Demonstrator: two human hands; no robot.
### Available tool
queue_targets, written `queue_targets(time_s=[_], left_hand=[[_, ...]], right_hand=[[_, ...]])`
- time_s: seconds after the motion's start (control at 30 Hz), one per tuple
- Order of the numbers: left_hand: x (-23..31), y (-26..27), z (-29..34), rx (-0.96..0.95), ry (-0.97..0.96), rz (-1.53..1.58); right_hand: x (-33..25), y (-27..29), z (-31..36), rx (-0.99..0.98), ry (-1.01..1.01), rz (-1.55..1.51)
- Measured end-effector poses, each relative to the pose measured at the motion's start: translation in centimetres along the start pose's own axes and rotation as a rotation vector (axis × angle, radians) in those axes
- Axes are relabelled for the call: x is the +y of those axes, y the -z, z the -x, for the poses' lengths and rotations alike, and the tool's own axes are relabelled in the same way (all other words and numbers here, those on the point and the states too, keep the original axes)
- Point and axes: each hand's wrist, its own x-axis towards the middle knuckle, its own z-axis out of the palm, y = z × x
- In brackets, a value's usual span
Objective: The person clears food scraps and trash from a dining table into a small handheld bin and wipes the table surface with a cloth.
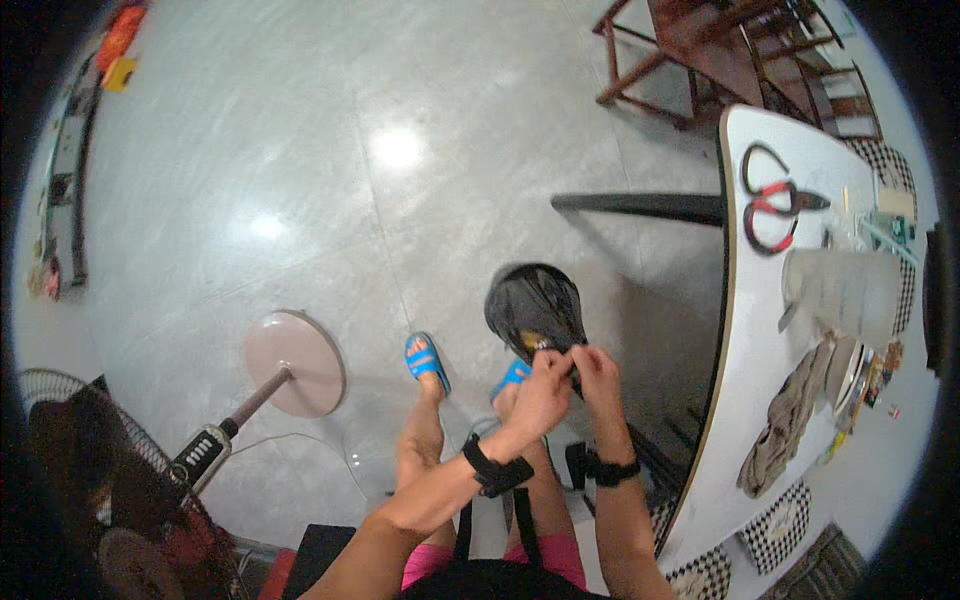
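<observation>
A black plastic bag (533, 308) hangs in front of my legs, bulging at the bottom, with a small yellow patch showing near its gathered top. My left hand (545, 385) pinches the bag's neck, fingers closed. Right beside it, my right hand (597, 374) is also closed on the gathered plastic, and the two hands nearly touch. What the bag contains is hidden by the dark plastic. Behind the bag, a blue slipper (512, 378) on my right foot is partly covered.
On my right stands a white table (745, 370) with red-and-black scissors (775, 205), a translucent container (850, 290) and a crumpled grey cloth (790, 425). A standing fan's round base (295, 362) is at left, its cable (330, 440) on the floor. Wooden furniture (690, 45) stands at far right.
</observation>
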Motion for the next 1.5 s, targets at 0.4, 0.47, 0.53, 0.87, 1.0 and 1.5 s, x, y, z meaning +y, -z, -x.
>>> queue_targets(time_s=[0.4, 0.47, 0.53, 0.87, 1.0, 1.5], left_hand=[[12.3, 8.9, 6.2, -0.199, -0.234, 0.049], [14.3, 11.0, 6.3, -0.191, -0.245, 0.100], [16.2, 13.3, 6.5, -0.149, -0.245, 0.159], [25.6, 21.2, 5.8, -0.080, -0.811, -0.312], [27.7, 22.6, 4.2, 0.004, -0.704, -0.346], [32.8, 31.1, -10.4, 0.365, -0.505, 0.163]], right_hand=[[-10.8, 3.3, 13.1, 0.061, 0.177, 0.050], [-14.7, 2.9, 15.5, 0.018, 0.173, -0.105], [-17.1, 2.5, 17.0, -0.018, 0.213, -0.217], [-29.7, 5.2, 20.4, -0.123, 0.268, -0.479], [-35.0, 5.0, 20.0, -0.231, 0.279, -0.541], [-51.8, 0.2, 10.7, -0.077, 0.647, -0.435]])
